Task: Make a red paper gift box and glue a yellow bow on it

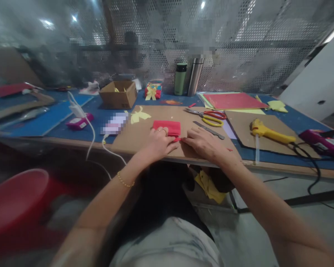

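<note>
A folded piece of red felt (171,127) lies on the cardboard sheet (139,139) in front of me. My left hand (160,142) grips its near left side, fingers curled over the edge and thumb by the near edge. At its near right corner, the fingertips of my right hand (202,142) come together on a small red end sticking out. Just beyond my right hand lies a grey cutter blade (208,129), with scissors (213,121) that have yellow and red handles behind it. Yellow cut-out pieces (140,115) rest left of the felt.
A cardboard box (119,95), a green flask (180,79) and a steel flask (195,78) stand at the back. To the right, a yellow glue gun (272,134) rests on cardboard, its black cord trailing. White cables (90,128) hang over the left edge. A red stool (19,196) is below.
</note>
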`<state>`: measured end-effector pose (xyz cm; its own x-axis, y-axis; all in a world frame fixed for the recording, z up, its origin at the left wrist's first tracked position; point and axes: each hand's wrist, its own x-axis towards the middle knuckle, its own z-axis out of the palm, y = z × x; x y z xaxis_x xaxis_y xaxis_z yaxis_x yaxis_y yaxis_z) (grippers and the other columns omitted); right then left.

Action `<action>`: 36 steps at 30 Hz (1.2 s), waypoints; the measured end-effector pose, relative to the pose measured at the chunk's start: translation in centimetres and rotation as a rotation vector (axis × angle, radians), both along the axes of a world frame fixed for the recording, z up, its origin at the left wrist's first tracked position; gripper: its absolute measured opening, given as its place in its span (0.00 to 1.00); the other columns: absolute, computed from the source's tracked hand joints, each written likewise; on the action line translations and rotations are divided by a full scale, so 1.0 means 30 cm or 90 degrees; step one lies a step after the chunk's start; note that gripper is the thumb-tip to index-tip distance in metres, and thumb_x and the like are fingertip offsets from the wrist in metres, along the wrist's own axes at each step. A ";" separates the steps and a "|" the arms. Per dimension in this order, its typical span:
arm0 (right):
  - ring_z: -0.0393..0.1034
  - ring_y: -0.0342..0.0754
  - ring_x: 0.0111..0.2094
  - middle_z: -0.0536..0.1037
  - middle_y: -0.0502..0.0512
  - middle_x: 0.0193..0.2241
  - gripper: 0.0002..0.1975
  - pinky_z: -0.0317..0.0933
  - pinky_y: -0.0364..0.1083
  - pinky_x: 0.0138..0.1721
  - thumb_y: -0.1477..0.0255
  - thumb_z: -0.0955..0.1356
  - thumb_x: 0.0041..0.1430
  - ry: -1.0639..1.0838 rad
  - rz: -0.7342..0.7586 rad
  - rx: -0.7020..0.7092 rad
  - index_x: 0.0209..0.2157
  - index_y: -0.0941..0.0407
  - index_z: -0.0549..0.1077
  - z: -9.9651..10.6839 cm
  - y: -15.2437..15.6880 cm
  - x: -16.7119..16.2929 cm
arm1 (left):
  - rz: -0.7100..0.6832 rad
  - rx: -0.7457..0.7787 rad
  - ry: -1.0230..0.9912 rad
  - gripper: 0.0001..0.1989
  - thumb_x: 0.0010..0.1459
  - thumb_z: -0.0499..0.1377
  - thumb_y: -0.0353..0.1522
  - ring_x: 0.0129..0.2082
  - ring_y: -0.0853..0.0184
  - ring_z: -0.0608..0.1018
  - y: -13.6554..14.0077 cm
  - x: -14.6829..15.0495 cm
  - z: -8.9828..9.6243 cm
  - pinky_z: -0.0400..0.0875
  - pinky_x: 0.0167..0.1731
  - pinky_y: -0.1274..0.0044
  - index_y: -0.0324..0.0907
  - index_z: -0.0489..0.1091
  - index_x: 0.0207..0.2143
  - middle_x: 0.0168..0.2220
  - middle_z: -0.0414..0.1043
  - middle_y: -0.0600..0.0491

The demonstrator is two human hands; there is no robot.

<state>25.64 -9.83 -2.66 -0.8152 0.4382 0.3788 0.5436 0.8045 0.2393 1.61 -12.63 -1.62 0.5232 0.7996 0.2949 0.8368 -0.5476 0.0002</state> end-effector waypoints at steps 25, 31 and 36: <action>0.64 0.55 0.40 0.78 0.62 0.38 0.17 0.55 0.52 0.44 0.78 0.60 0.74 0.186 -0.039 0.115 0.39 0.56 0.81 -0.065 0.008 -0.001 | 0.013 -0.096 -0.063 0.16 0.72 0.54 0.31 0.41 0.57 0.77 0.065 0.009 0.058 0.63 0.49 0.63 0.40 0.80 0.35 0.37 0.81 0.45; 0.65 0.54 0.40 0.80 0.60 0.38 0.17 0.54 0.54 0.46 0.75 0.61 0.75 0.277 -0.065 0.171 0.40 0.53 0.80 -0.053 -0.031 -0.012 | 0.058 -0.142 -0.209 0.15 0.66 0.55 0.29 0.34 0.61 0.75 0.070 0.017 0.072 0.65 0.41 0.68 0.41 0.76 0.27 0.33 0.78 0.47; 0.67 0.55 0.42 0.81 0.59 0.41 0.16 0.52 0.57 0.50 0.75 0.61 0.74 0.335 -0.072 0.126 0.43 0.51 0.80 -0.046 -0.051 -0.005 | 0.107 -0.151 -0.494 0.13 0.62 0.60 0.32 0.29 0.64 0.71 0.069 -0.006 0.089 0.64 0.35 0.71 0.42 0.73 0.23 0.26 0.72 0.52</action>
